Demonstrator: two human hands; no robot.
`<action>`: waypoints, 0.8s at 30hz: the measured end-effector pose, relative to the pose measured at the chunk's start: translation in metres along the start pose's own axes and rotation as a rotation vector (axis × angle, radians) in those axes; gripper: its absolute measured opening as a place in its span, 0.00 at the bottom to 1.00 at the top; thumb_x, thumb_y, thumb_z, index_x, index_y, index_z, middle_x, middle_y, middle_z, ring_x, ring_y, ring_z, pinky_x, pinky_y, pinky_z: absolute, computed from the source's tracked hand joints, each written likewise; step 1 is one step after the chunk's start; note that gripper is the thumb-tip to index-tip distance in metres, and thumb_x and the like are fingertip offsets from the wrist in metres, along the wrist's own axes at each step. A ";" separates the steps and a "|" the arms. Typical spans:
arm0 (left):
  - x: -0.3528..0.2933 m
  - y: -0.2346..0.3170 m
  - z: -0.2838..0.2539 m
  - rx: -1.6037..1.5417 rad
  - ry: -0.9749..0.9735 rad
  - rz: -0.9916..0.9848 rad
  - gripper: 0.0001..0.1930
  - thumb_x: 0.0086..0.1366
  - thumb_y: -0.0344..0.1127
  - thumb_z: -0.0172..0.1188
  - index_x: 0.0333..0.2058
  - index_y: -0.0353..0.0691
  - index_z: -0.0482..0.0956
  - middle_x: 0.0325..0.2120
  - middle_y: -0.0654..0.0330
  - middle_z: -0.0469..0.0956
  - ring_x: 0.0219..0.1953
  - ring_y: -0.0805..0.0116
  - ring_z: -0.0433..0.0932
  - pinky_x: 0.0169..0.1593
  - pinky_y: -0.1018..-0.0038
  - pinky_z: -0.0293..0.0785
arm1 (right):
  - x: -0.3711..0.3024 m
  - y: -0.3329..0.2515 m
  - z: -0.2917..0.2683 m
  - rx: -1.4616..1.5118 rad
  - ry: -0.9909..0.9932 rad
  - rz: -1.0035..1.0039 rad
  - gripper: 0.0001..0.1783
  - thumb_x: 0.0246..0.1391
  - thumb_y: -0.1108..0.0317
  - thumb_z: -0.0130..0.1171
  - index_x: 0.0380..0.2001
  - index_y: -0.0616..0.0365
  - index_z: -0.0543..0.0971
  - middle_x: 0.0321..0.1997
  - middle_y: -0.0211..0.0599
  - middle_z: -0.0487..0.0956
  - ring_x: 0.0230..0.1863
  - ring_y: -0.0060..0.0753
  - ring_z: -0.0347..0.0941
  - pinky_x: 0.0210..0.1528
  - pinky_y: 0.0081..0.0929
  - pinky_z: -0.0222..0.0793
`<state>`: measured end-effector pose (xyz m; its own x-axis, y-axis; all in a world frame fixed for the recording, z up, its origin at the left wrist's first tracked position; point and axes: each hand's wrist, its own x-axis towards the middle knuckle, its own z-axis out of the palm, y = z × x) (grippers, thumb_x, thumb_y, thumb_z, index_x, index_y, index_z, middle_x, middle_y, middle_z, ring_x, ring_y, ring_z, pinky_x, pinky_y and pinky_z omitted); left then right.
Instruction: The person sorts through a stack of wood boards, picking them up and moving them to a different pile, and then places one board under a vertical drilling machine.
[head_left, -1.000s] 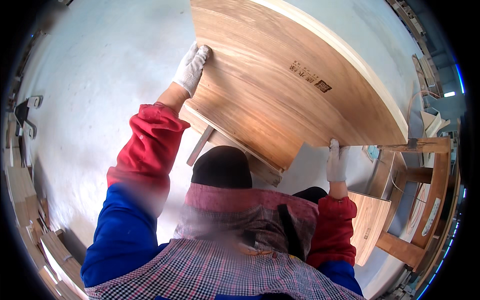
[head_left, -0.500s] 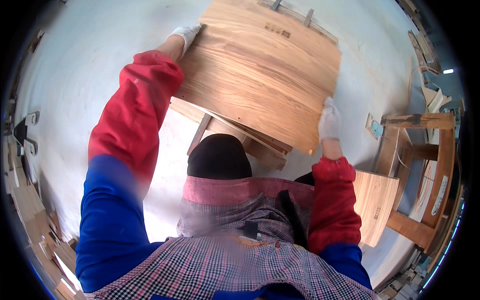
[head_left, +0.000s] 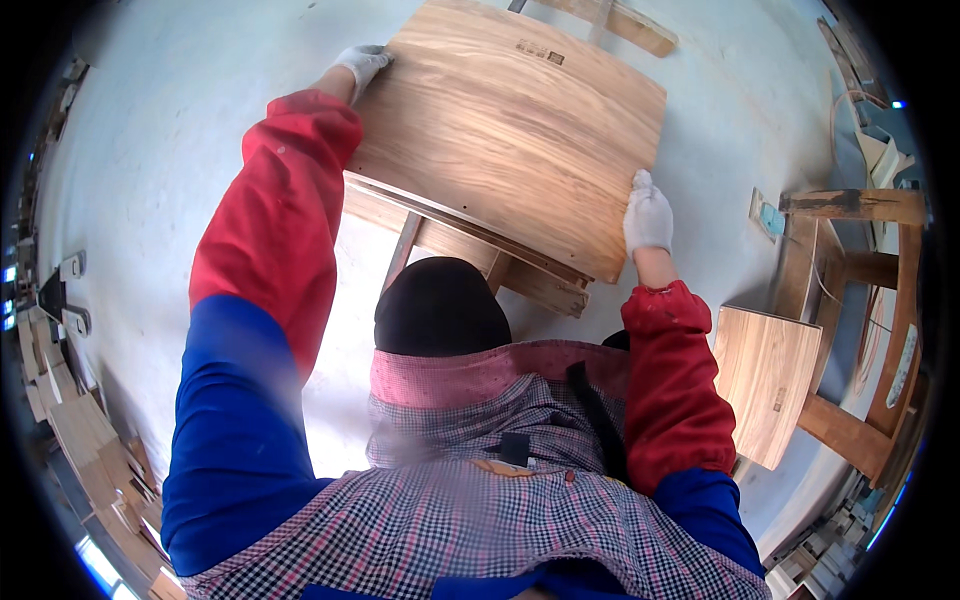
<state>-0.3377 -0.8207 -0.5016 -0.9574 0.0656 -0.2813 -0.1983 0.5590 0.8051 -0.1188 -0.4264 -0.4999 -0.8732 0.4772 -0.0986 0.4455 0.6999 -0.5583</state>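
Note:
A wide wooden panel (head_left: 500,130) with flowing grain and a small dark stamp near its far edge lies before me, tilted in view. My left hand (head_left: 365,66), in a white glove, is closed on the panel's left edge. At the opposite side, my gloved right hand (head_left: 649,215) grips the right edge, its fingers pressed together. Beneath the panel's near edge shows another board (head_left: 470,236), stacked under it. Both rest on a low wooden support (head_left: 540,288), most of which the panel hides.
On the right stands a wooden frame (head_left: 850,205) like a stool or bench, with a smaller stamped panel (head_left: 765,385) beside it. Wood offcuts (head_left: 85,430) are piled at the left rim. A wall fixture with a blue patch (head_left: 768,215) sits right of the panel.
The panel has shifted slightly left in view with both hands still on its edges. More of the support's far bar shows, and the panel lies more evenly over the board below.

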 end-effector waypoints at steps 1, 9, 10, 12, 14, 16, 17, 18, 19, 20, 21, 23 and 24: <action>0.001 -0.004 -0.003 0.006 0.009 0.007 0.19 0.60 0.40 0.54 0.48 0.39 0.71 0.43 0.60 0.75 0.45 0.68 0.71 0.50 0.77 0.62 | -0.002 -0.002 0.002 -0.027 0.024 -0.027 0.31 0.58 0.47 0.31 0.32 0.64 0.76 0.36 0.58 0.74 0.43 0.59 0.68 0.46 0.43 0.61; -0.004 0.014 -0.013 0.494 -0.096 0.052 0.24 0.56 0.37 0.56 0.50 0.33 0.68 0.47 0.53 0.72 0.50 0.66 0.69 0.54 0.75 0.62 | -0.009 -0.007 -0.007 -0.168 0.018 -0.036 0.29 0.57 0.46 0.33 0.31 0.61 0.75 0.36 0.56 0.75 0.41 0.58 0.69 0.44 0.44 0.62; -0.004 0.013 -0.016 0.503 -0.093 0.107 0.24 0.56 0.37 0.56 0.51 0.32 0.67 0.48 0.53 0.71 0.50 0.65 0.69 0.54 0.75 0.62 | -0.007 -0.008 -0.008 -0.181 0.009 -0.049 0.29 0.57 0.46 0.33 0.31 0.60 0.75 0.36 0.55 0.75 0.41 0.58 0.69 0.44 0.44 0.63; -0.004 0.000 -0.021 0.518 -0.095 0.209 0.25 0.56 0.37 0.55 0.51 0.32 0.66 0.49 0.53 0.70 0.51 0.65 0.69 0.54 0.76 0.62 | -0.007 -0.021 -0.020 -0.287 -0.005 -0.141 0.28 0.57 0.46 0.35 0.31 0.58 0.75 0.34 0.53 0.75 0.39 0.58 0.70 0.42 0.44 0.63; -0.019 0.005 -0.018 0.292 -0.245 0.219 0.27 0.57 0.37 0.54 0.53 0.30 0.63 0.51 0.51 0.68 0.52 0.65 0.67 0.56 0.76 0.60 | -0.004 -0.018 -0.045 -0.329 -0.013 -0.167 0.26 0.56 0.46 0.37 0.31 0.57 0.76 0.33 0.51 0.76 0.37 0.57 0.70 0.40 0.43 0.64; -0.036 -0.035 -0.047 0.130 -0.092 0.191 0.28 0.60 0.44 0.52 0.54 0.33 0.62 0.51 0.56 0.67 0.53 0.67 0.65 0.55 0.75 0.61 | -0.001 -0.021 -0.062 -0.255 -0.039 -0.207 0.24 0.55 0.46 0.40 0.31 0.55 0.76 0.31 0.49 0.76 0.34 0.56 0.70 0.37 0.43 0.65; -0.053 -0.035 -0.046 0.182 -0.088 0.128 0.27 0.61 0.49 0.49 0.55 0.38 0.63 0.49 0.60 0.69 0.51 0.71 0.66 0.53 0.75 0.62 | -0.006 -0.005 -0.067 -0.141 0.014 -0.314 0.20 0.55 0.51 0.44 0.30 0.56 0.76 0.26 0.44 0.77 0.29 0.50 0.73 0.34 0.41 0.67; -0.073 -0.035 -0.043 0.081 -0.112 0.000 0.28 0.61 0.51 0.49 0.55 0.42 0.63 0.49 0.63 0.68 0.50 0.73 0.65 0.52 0.76 0.61 | -0.017 0.010 -0.069 0.011 -0.133 -0.224 0.18 0.54 0.54 0.44 0.32 0.57 0.75 0.26 0.43 0.77 0.28 0.48 0.73 0.34 0.39 0.67; -0.085 -0.053 -0.045 0.017 -0.142 -0.071 0.28 0.62 0.52 0.48 0.56 0.43 0.62 0.50 0.63 0.67 0.52 0.72 0.64 0.53 0.76 0.60 | -0.031 0.022 -0.066 0.167 -0.280 -0.141 0.16 0.54 0.57 0.45 0.33 0.57 0.75 0.26 0.43 0.77 0.27 0.45 0.74 0.33 0.38 0.67; -0.106 -0.040 -0.024 -0.070 -0.125 -0.189 0.27 0.62 0.52 0.47 0.57 0.46 0.61 0.51 0.64 0.66 0.53 0.73 0.63 0.54 0.75 0.58 | -0.045 0.041 -0.065 0.317 -0.407 -0.035 0.15 0.53 0.59 0.46 0.34 0.58 0.75 0.27 0.42 0.77 0.27 0.43 0.74 0.33 0.36 0.68; -0.118 -0.058 -0.034 -0.132 -0.203 -0.204 0.28 0.62 0.53 0.47 0.57 0.46 0.60 0.52 0.64 0.65 0.55 0.73 0.62 0.54 0.73 0.59 | -0.064 0.043 -0.059 0.402 -0.512 -0.025 0.14 0.52 0.63 0.45 0.37 0.59 0.74 0.29 0.43 0.77 0.29 0.41 0.74 0.35 0.33 0.68; -0.136 -0.052 -0.015 -0.274 -0.065 -0.263 0.28 0.61 0.51 0.49 0.56 0.44 0.61 0.49 0.66 0.68 0.49 0.76 0.66 0.49 0.77 0.65 | -0.099 0.062 -0.031 0.525 -0.567 -0.084 0.17 0.50 0.69 0.44 0.44 0.62 0.70 0.36 0.47 0.75 0.36 0.39 0.74 0.40 0.27 0.67; -0.137 -0.057 -0.015 -0.329 -0.029 -0.297 0.27 0.61 0.50 0.51 0.56 0.44 0.62 0.48 0.66 0.69 0.47 0.77 0.68 0.46 0.79 0.67 | -0.111 0.060 -0.018 0.567 -0.541 -0.182 0.20 0.49 0.71 0.44 0.47 0.63 0.68 0.40 0.50 0.75 0.40 0.40 0.73 0.44 0.25 0.66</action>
<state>-0.1981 -0.8743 -0.5008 -0.8436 -0.0323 -0.5360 -0.5244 0.2647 0.8093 0.0083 -0.4277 -0.5079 -0.9618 -0.0433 -0.2703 0.2460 0.2965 -0.9228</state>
